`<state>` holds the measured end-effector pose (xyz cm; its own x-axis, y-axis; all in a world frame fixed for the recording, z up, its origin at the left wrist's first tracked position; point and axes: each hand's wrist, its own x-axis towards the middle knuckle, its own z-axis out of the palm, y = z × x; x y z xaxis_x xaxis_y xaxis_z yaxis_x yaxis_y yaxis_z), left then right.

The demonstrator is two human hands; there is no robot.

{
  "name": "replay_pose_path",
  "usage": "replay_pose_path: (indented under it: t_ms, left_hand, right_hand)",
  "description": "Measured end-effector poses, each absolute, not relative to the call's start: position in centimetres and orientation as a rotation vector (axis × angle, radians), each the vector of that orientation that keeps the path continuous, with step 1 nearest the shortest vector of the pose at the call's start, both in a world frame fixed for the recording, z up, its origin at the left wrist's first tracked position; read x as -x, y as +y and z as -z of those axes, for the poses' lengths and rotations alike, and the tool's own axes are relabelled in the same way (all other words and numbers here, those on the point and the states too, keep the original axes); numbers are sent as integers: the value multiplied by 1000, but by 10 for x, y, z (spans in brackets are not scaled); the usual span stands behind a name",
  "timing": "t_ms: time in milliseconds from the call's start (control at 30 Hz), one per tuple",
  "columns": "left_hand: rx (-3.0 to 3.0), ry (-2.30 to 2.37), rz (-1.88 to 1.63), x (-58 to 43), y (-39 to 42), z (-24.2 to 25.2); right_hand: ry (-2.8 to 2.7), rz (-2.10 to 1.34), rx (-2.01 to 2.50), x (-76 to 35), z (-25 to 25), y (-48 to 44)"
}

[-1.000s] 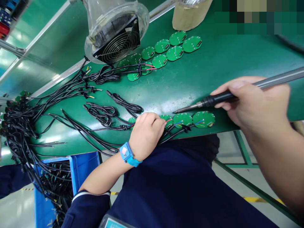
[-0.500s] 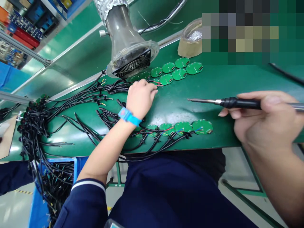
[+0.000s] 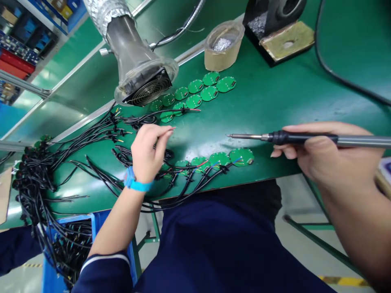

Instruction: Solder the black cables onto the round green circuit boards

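My right hand [image 3: 332, 150] grips a soldering iron [image 3: 302, 138], its bare tip pointing left above the table. My left hand [image 3: 149, 148], with a blue wrist strap [image 3: 137, 181], is raised over the table with thumb and forefinger pinched together; nothing shows between them. Just beyond its fingertips lies a black cable [image 3: 171, 110] with red wire ends, crossing the lower of two rows of round green circuit boards [image 3: 194, 101]. Nearer my body, another row of boards [image 3: 219, 160] has coloured wires from black cables [image 3: 195, 189] lying on it.
A clear fume hood with a fan [image 3: 146, 89] hangs over the back boards. Behind stand a tape-roll ring [image 3: 224, 57] holding foil-like metal and an iron stand with a sponge [image 3: 288, 42]. Bundled cables [image 3: 33, 175] hang off the left end above a blue bin [image 3: 93, 228].
My left hand has let go of the red-ended cable, leaving it on the boards, and drawn back toward me. The view has shifted right; the soldering iron stays in my right hand.
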<state>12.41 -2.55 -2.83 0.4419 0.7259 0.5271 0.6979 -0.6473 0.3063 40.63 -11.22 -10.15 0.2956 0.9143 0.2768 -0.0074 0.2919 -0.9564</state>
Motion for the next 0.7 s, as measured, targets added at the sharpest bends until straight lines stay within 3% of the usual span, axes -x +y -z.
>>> replay_pose_path:
  t_ms: [333,700]
  left_hand:
    - [-2456,1201,-539,-192,-87,60]
    - [-2444,1289,-578,-199,-85,65]
  right_hand:
    - [-1005,-756,1068,-408,105,-109]
    - [-1230,-744,1141,-411,109,-117]
